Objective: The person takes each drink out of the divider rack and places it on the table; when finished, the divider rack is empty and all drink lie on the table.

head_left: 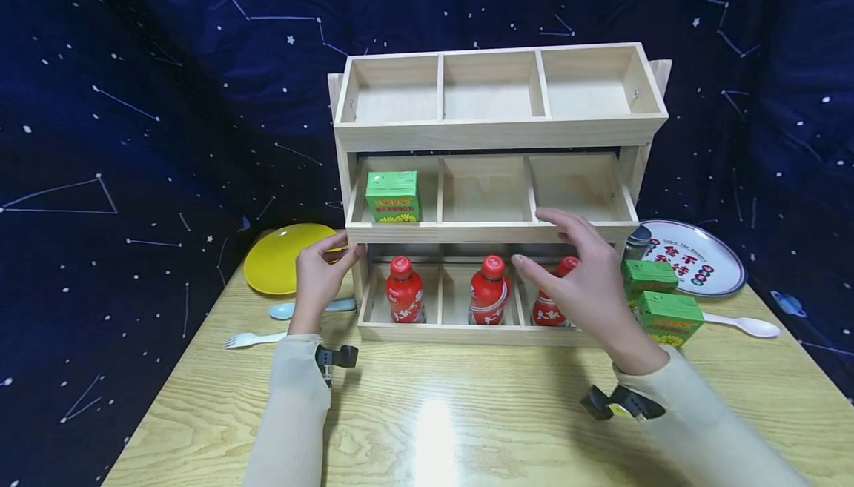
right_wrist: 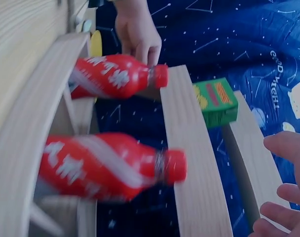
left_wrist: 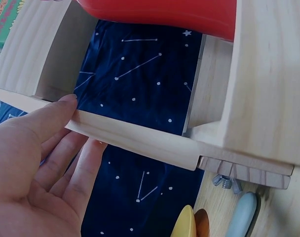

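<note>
A three-tier wooden shelf [head_left: 497, 233] stands on the table. My left hand [head_left: 319, 279] pinches its left side post [left_wrist: 135, 140], thumb on one face and fingertips on the other. Close in front of the right part of the middle and bottom tiers is my right hand [head_left: 587, 279], fingers spread and holding nothing. A red bottle [head_left: 405, 290] stands upright in the bottom left compartment, another red bottle [head_left: 489, 290] in the middle one. The third red bottle [head_left: 548, 310], bottom right, is partly hidden by the right hand. One green box [head_left: 394, 196] sits in the middle tier's left compartment.
Left of the shelf lie a yellow plate [head_left: 283, 259], a blue spoon [head_left: 283, 311] and a white fork [head_left: 250, 339]. At right are two green boxes, the front box [head_left: 669, 316] beside a white spoon [head_left: 750, 325], a dark-lidded jar [head_left: 637, 242] and a white plate [head_left: 723, 257].
</note>
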A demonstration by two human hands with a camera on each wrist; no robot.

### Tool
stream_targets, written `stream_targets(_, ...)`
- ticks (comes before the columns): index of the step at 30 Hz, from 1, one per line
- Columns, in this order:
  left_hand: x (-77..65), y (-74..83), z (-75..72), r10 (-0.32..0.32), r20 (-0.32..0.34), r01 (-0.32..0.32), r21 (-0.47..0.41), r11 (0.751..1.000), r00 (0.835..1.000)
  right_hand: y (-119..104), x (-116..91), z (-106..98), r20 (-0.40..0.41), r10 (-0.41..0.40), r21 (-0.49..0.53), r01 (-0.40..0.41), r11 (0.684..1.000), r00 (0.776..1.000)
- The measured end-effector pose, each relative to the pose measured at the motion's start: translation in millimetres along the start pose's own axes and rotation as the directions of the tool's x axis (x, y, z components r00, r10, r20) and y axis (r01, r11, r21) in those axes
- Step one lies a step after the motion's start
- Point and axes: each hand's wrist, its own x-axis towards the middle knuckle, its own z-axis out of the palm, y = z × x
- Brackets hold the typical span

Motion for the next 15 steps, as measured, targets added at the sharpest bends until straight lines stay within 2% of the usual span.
stream_targets(9,1.4,0.4,-0.1,-0.003,-0.004,0.003,0.001,1.0,1.0,-22.0,43.9,48.0,0.134,-0.018,0.131,0.0,0.991,0.991)
stream_targets(15,1.0,0.2,-0.4,-0.011,0.0,0.011,0.01,1.0,1.0,-30.7,63.6,74.6,0.219,-0.009,0.22,-0.04,0.975,0.976)
